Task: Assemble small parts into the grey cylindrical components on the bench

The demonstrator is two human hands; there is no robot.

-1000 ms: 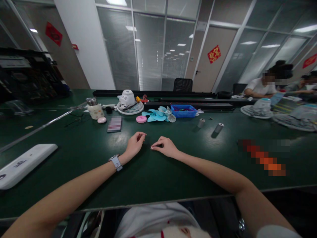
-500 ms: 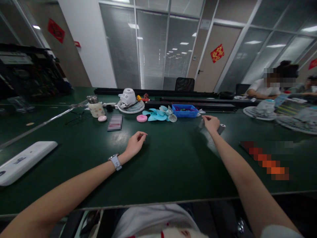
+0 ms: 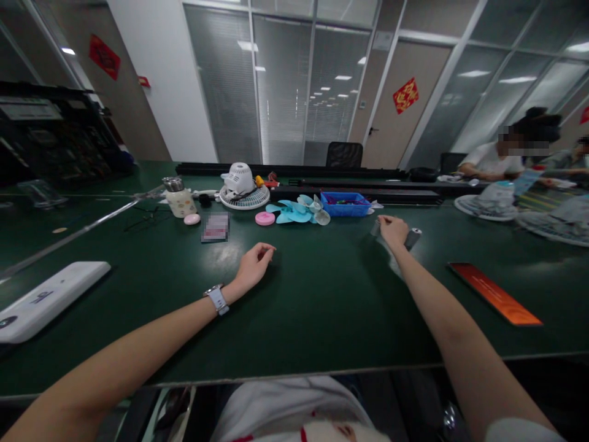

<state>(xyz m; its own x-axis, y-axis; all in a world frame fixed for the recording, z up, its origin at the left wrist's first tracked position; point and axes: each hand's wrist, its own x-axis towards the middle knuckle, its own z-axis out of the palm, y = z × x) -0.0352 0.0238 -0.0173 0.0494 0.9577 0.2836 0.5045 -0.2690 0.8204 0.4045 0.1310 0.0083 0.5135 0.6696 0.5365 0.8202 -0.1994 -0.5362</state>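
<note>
My left hand (image 3: 255,265) rests above the green table (image 3: 317,319), its fingers loosely curled with a small gap to the thumb. Nothing shows in it. Farther out to the right, my right hand (image 3: 392,232) has its fingers bent and pinched together. A grey cylinder (image 3: 414,238) lies right beside that hand, and another grey piece (image 3: 375,228) shows at its left side. What the right fingers hold, if anything, is hidden. Beyond both hands are light-blue fan blades (image 3: 294,212), a pink round disc (image 3: 265,218) and a blue bin (image 3: 346,206) with small parts.
A white fan head on its grille (image 3: 242,184), a patterned bottle (image 3: 179,199) and a card-like item (image 3: 215,227) stand at the back left. At far left lies a white panel (image 3: 57,301). An orange-red strip (image 3: 499,294) lies at right, with fan parts (image 3: 488,202) near a co-worker (image 3: 492,161).
The camera view has shifted very slightly. Both hands stay in nearly the same places, and I see nothing picked up or let go.
</note>
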